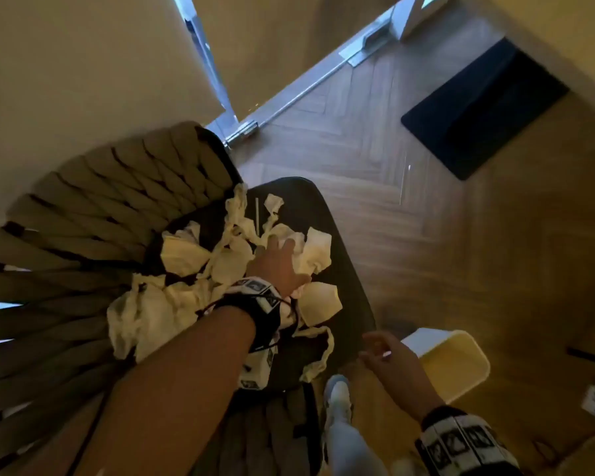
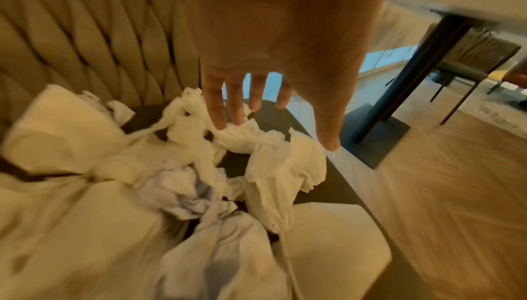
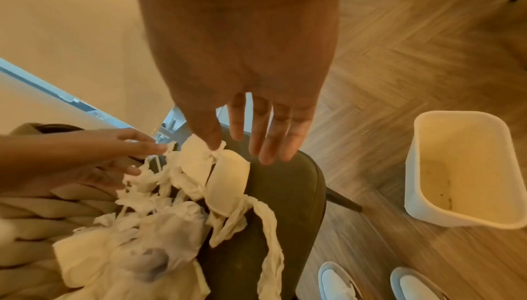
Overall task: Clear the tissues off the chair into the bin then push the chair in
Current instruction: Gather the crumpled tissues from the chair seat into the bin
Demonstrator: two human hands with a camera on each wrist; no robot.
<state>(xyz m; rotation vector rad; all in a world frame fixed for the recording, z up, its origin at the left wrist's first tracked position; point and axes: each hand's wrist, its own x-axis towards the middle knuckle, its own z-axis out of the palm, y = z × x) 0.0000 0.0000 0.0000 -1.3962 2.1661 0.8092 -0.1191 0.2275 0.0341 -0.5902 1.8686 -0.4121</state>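
In the head view, many crumpled white paper tissues (image 1: 182,250) lie in a loose heap on the dark, rounded seat (image 1: 327,214) of a chair with a beige braided-weave backrest (image 1: 93,207), which fills the left side of the frame. Some tissues are twisted into long strips, and one strip hangs over the front edge of the seat at the lower centre. The tissues cover most of the seat, from the backrest to the near edge.

The left hand (image 1: 279,266) is stretched out over the middle of the heap, in the centre of the frame. In the left wrist view its fingers (image 2: 219,111) are straight and slightly spread, and the fingertips touch the top of a crumpled tissue; they do not close around anything. A black wrist band with white printed markers (image 1: 258,300) sits on this arm.

The right hand (image 1: 385,352) hovers at the lower right of the head view, between the seat edge and the bin, apart from the tissues. In the right wrist view its fingers (image 3: 262,133) are extended and relaxed above the seat edge, and they hold nothing.

The white rectangular plastic bin (image 1: 474,376) stands on the brown herringbone wooden floor (image 1: 426,235) just beside the chair, at the lower right. A black flat table base (image 1: 485,108) lies on the floor at the upper right. White shoes (image 3: 339,282) show at the bottom of the right wrist view.
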